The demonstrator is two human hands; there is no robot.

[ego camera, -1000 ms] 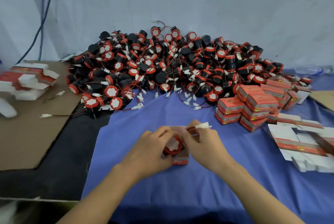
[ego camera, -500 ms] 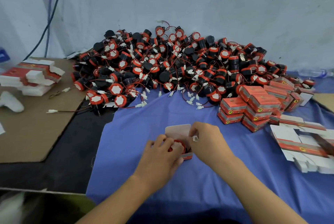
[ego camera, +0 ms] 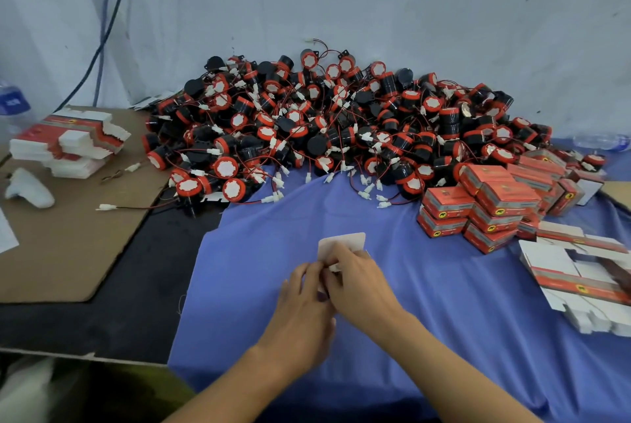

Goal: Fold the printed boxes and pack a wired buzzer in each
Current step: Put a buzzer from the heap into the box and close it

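Nearest, mid blue cloth (ego camera: pixel 444 320): left hand (ego camera: pixel 304 296) curled round the near side of the printed box (ego camera: pixel 341 242), likely to steady it. Right hand (ego camera: pixel 358 281) clamped over the box mouth, pinching something white there. Connector or tuck flap, cannot tell. Lid flap upright behind the knuckles, so not yet closed. Buzzer for this box hidden, presumably inside. To the right, within reach: flat blanks (ego camera: pixel 577 281), then finished boxes (ego camera: pixel 491 207) stacked as output. Behind, loose wired buzzers (ego camera: pixel 341 122) heaped against the wall. Far left on cardboard (ego camera: pixel 68 235): spare blank stack (ego camera: pixel 68 139).
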